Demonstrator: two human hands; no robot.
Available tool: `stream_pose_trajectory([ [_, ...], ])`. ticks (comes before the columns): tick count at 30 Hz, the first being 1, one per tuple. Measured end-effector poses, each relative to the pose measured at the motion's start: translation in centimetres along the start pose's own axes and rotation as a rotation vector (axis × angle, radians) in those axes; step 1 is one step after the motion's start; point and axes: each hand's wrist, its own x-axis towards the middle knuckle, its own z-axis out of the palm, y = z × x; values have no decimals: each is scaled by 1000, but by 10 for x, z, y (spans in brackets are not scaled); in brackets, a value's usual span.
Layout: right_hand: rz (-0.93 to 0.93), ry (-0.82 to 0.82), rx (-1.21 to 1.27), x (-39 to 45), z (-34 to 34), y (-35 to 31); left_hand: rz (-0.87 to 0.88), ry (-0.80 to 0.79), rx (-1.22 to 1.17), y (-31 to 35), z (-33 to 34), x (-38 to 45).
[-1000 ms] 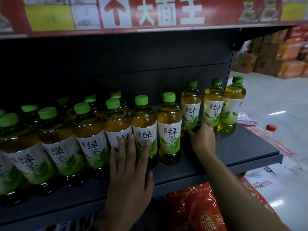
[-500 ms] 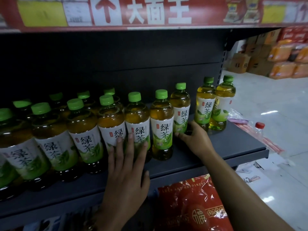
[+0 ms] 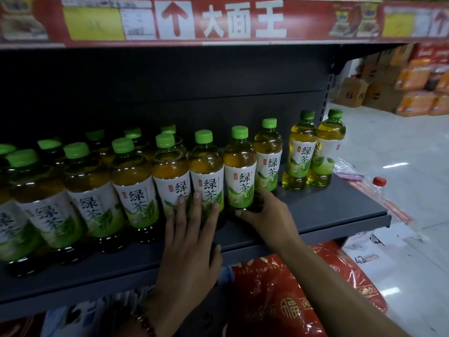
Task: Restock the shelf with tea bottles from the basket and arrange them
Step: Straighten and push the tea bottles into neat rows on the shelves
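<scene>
I lose the leftmost tea bottles [image 3: 9, 215] past the 9 o'clock edge. Back-row bottles [image 3: 94, 142] hide behind the front row, only caps showing. My right hand [image 3: 264, 215] covers one bottle's base [image 3: 245, 207]. Price tags [image 3: 94, 23] at 12 o'clock too blurred to read.

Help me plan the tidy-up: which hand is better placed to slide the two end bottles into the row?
Probably the right hand: it grips a bottle base beside the two end bottles. The left hand lies flat against front-row bottles, farther away.
</scene>
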Motion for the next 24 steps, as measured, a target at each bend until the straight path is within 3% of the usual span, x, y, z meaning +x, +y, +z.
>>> stream_pose_trajectory([
  [5, -5, 46, 52, 22, 14, 5, 3, -16, 19, -3, 2, -1],
  [12, -83, -95, 142, 47, 33, 3, 2, -30, 46, -6, 5, 0],
  [20, -43, -192, 332, 46, 47, -7, 4, -29, 61, -8, 6, 1],
  [24, -29, -209, 296, 43, 40, -7, 4, -26, 50, -6, 5, 1],
])
